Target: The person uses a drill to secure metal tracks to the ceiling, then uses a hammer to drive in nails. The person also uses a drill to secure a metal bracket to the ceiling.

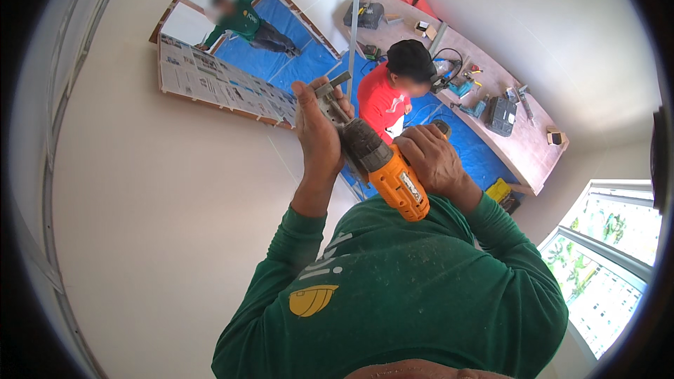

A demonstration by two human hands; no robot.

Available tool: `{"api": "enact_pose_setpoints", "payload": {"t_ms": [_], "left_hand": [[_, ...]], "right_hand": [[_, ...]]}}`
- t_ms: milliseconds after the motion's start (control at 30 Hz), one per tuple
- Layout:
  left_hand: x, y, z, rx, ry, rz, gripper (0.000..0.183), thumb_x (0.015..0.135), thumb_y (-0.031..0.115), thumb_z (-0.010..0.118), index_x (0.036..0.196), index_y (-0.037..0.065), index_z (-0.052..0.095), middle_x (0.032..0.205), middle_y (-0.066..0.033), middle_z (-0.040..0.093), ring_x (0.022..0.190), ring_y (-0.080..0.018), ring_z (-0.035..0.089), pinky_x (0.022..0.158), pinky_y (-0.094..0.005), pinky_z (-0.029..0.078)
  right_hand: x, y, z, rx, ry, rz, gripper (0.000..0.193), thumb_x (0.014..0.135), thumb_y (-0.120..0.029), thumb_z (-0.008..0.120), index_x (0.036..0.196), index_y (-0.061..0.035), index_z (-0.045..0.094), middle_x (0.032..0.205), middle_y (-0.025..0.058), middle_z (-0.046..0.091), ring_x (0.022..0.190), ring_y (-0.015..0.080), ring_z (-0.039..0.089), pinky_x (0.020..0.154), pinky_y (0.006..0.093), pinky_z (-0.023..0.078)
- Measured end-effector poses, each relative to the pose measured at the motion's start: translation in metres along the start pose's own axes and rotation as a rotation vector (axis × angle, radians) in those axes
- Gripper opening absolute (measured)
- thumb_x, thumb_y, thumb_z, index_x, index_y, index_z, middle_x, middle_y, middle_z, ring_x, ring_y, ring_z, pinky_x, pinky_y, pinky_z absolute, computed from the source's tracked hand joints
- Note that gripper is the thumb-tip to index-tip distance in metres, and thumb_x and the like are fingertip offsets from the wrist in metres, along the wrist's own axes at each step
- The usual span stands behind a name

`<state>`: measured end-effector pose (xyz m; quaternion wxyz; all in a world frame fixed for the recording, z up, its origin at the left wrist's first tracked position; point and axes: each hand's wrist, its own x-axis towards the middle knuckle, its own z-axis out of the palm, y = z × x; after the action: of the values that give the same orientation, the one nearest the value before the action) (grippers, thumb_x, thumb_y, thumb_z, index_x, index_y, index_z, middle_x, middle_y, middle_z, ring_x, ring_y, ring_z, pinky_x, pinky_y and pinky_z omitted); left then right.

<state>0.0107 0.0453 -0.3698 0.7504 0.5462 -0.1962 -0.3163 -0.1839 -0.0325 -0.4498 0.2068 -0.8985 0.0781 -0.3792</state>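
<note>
An orange cordless drill (401, 186) with a black chuck is in my right hand (432, 158), whose fingers are closed round it. The chuck points up and to the left, toward my left hand (319, 130). That hand is closed round a grey metal piece (328, 102) with a short flat bar sticking out at its upper end; its exact kind is unclear. The chuck's front end lies against or just in front of this piece; I cannot tell whether they touch.
A person in a red shirt and black cap (382, 95) is beyond my hands, beside a long workbench (523, 147) with tools and a black case (502, 115). Blue sheeting (484, 158) covers the floor. A framed mirror (281, 10) stands far left, a window (597, 267) right.
</note>
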Motion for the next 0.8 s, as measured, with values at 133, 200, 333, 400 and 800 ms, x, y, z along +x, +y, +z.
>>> {"api": "enact_pose_setpoints", "payload": {"t_ms": [133,200,333,400,800], "left_hand": [[-0.001,0.001,-0.001,0.006,0.010,-0.023,0.075,0.107,0.077,0.039,0.126,0.005,0.051,0.094,-0.0060,0.059,0.074,-0.0148,0.058,0.068,-0.0300,0.051],[-0.002,0.001,0.000,0.026,-0.008,0.003,0.075,0.108,0.076,0.039,0.127,0.005,0.050,0.095,-0.0060,0.059,0.074,-0.0146,0.057,0.068,-0.0300,0.051],[-0.008,-0.002,0.007,0.112,0.011,0.068,0.073,0.109,0.075,0.038,0.128,0.005,0.049,0.094,-0.0054,0.058,0.075,-0.0144,0.057,0.068,-0.0303,0.051],[-0.010,-0.003,0.010,0.063,0.057,0.058,0.074,0.109,0.075,0.037,0.127,0.005,0.050,0.094,-0.0051,0.057,0.076,-0.0143,0.057,0.068,-0.0305,0.051],[-0.002,0.000,-0.001,-0.031,-0.006,0.021,0.073,0.107,0.077,0.040,0.119,0.006,0.051,0.094,-0.0038,0.055,0.076,-0.0140,0.056,0.068,-0.0301,0.050]], "right_hand": [[0.000,-0.003,0.000,0.003,0.005,0.006,0.025,0.091,-0.019,0.073,0.111,-0.0073,0.064,0.098,0.0061,0.064,0.093,0.0254,0.067,0.083,0.0405,0.051],[0.000,-0.004,-0.001,-0.007,0.001,0.009,0.025,0.091,-0.019,0.073,0.111,-0.0073,0.064,0.098,0.0060,0.063,0.093,0.0253,0.067,0.084,0.0408,0.051],[-0.001,-0.007,-0.006,-0.046,-0.035,0.026,0.024,0.091,-0.018,0.073,0.110,-0.0071,0.064,0.097,0.0060,0.063,0.092,0.0252,0.067,0.085,0.0415,0.050],[0.000,-0.008,-0.007,-0.053,-0.030,0.036,0.024,0.091,-0.018,0.073,0.110,-0.0068,0.064,0.097,0.0061,0.063,0.092,0.0252,0.066,0.085,0.0414,0.050],[0.007,-0.007,-0.005,-0.037,0.006,-0.024,0.023,0.090,-0.017,0.074,0.107,-0.0068,0.063,0.096,0.0062,0.063,0.088,0.0253,0.067,0.081,0.0399,0.051]]}}
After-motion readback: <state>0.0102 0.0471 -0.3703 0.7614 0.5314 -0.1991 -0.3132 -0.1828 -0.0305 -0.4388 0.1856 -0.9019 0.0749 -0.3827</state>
